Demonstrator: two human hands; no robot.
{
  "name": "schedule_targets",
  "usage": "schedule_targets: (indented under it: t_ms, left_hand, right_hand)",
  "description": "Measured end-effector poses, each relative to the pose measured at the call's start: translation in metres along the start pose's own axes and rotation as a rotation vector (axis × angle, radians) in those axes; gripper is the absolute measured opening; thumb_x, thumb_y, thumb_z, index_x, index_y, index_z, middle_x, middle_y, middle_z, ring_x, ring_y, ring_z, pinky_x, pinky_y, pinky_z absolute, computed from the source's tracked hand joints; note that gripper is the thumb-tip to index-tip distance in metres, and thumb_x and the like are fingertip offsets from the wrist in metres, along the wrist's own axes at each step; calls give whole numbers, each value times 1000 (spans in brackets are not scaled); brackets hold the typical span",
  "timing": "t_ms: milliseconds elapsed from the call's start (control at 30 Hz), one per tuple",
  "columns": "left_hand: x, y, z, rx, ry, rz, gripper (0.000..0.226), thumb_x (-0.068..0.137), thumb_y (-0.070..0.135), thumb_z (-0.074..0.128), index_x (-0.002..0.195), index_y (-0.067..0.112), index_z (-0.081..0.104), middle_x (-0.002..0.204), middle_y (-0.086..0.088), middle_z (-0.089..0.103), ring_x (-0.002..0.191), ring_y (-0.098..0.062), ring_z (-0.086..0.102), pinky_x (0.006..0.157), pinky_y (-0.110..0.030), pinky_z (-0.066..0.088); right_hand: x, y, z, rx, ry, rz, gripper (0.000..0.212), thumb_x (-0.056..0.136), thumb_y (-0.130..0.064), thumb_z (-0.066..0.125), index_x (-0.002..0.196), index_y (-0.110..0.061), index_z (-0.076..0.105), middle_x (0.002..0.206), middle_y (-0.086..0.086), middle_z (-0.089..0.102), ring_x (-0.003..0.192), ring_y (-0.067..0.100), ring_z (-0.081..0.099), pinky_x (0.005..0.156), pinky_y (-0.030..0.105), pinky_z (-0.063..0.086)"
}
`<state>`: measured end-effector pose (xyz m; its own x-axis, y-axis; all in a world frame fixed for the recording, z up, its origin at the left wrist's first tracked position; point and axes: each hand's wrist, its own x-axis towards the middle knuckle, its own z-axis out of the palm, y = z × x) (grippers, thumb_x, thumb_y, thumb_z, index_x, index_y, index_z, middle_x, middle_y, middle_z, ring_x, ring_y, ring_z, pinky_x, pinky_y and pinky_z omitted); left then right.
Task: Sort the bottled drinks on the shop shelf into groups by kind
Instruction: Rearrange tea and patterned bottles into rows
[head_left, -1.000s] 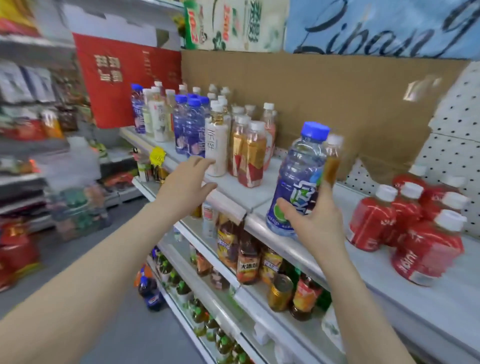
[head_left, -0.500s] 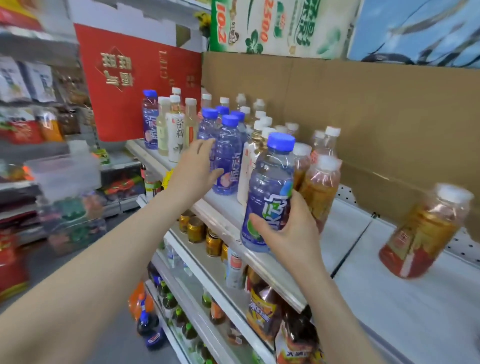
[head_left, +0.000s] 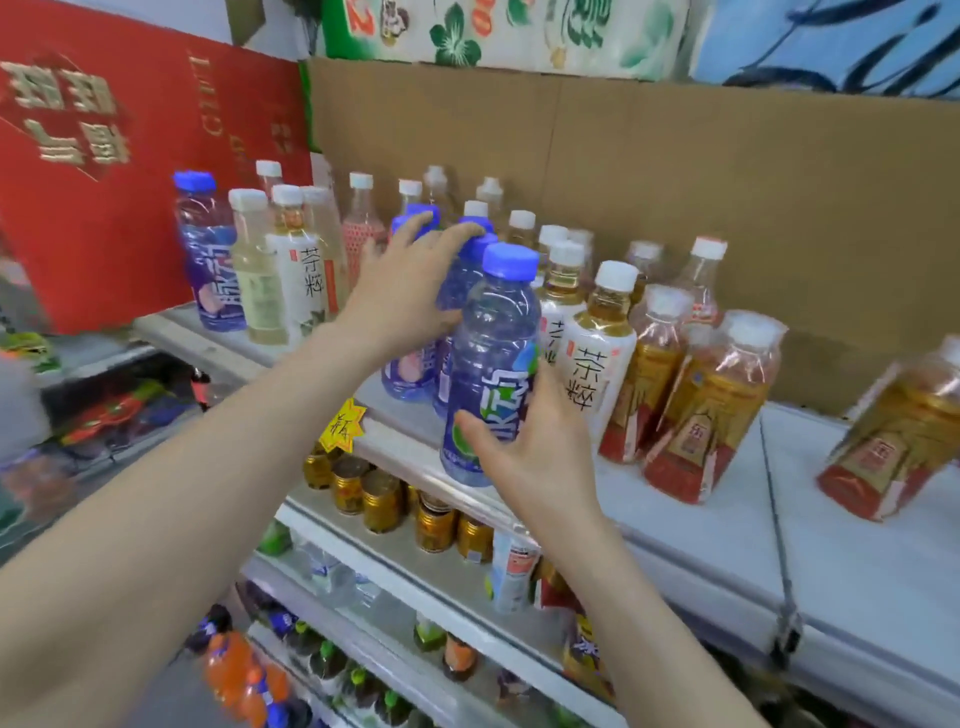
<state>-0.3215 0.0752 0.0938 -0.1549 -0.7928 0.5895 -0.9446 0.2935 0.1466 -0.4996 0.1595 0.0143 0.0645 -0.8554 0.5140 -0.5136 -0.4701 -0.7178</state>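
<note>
My right hand (head_left: 524, 447) grips a blue-capped bottle (head_left: 491, 358) with a blue label, held upright at the front edge of the white top shelf (head_left: 675, 499). My left hand (head_left: 405, 296) lies with spread fingers over the shoulders and caps of two blue bottles (head_left: 415, 364) standing just behind it. White-labelled tea bottles (head_left: 592, 364) stand right of these. Amber tea bottles with red bases (head_left: 701, 415) follow further right. One more blue bottle (head_left: 208, 260) stands at the far left beside pale bottles (head_left: 296, 280).
A brown cardboard backing (head_left: 675, 208) closes the shelf behind, and a red box (head_left: 104, 156) stands at its left end. Gold cans (head_left: 384, 499) fill the shelf below, with more bottles lower down. A lone amber bottle (head_left: 893, 436) leans at the far right.
My right hand has carried the blue bottle leftward along the shelf to the blue group. My left hand has moved from the shelf front onto the blue bottles there.
</note>
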Motion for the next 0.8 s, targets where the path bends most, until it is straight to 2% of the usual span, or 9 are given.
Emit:
schedule_targets:
  t_ms: [100, 200, 267, 400, 500, 600, 700, 800]
  left_hand:
    - [3, -22, -5, -166, -11, 120, 81, 76, 31, 76, 146, 30, 36, 144, 3, 48, 148, -21, 21, 109, -57, 34]
    - [9, -37, -6, -227, -44, 203, 84, 75, 33, 81, 146, 28, 36, 140, -1, 52, 148, -20, 21, 113, -48, 33]
    - [11, -42, -7, -237, -38, 233, 84, 76, 36, 82, 146, 28, 36, 139, -4, 53, 149, -19, 19, 113, -43, 31]
    - [15, -50, -6, -237, -51, 225, 84, 76, 42, 80, 146, 30, 35, 141, -5, 51, 150, -19, 17, 113, -52, 32]
    - [18, -51, -5, -255, -35, 227, 79, 74, 50, 71, 143, 28, 38, 144, -1, 49, 150, -19, 16, 111, -59, 32]
    - [17, -46, -5, -276, -17, 176, 73, 76, 47, 66, 141, 26, 40, 150, -1, 42, 151, -16, 11, 112, -60, 27]
    - [18, -43, -2, -305, 7, 139, 73, 77, 61, 59, 138, 26, 41, 150, 3, 40, 151, -13, 9, 115, -62, 19]
    - [15, -42, 1, -312, 40, 133, 80, 74, 71, 66, 136, 27, 42, 148, 8, 40, 151, -12, 9, 115, -60, 15]
  right_hand:
    - [5, -7, 22, -39, 76, 49, 59, 80, -31, 79, 131, -24, 49, 119, -11, 59, 107, 3, 53, 82, 17, 42]
    - [12, -11, 38, -79, 150, 104, 61, 83, -30, 78, 134, -22, 46, 121, -9, 58, 108, 3, 52, 85, 19, 42]
    - [16, -12, 45, -109, 178, 136, 61, 84, -32, 77, 134, -23, 44, 122, -9, 58, 109, 5, 54, 89, 26, 47]
    - [24, -9, 55, -163, 224, 166, 64, 86, -32, 76, 137, -22, 39, 128, -6, 56, 118, 10, 54, 98, 34, 49]
    - [27, -4, 57, -205, 236, 188, 66, 86, -31, 76, 134, -26, 32, 129, -4, 56, 119, 15, 56, 98, 36, 50]
    - [33, 1, 57, -249, 226, 224, 63, 86, -32, 77, 132, -18, 37, 127, 1, 59, 115, 20, 59, 94, 39, 52]
    - [39, 4, 60, -325, 222, 250, 65, 86, -38, 75, 135, -16, 38, 125, 2, 59, 112, 20, 60, 89, 37, 53]
    - [39, 1, 63, -442, 222, 267, 75, 87, -45, 72, 142, -15, 33, 132, 3, 53, 119, 19, 56, 92, 32, 51]
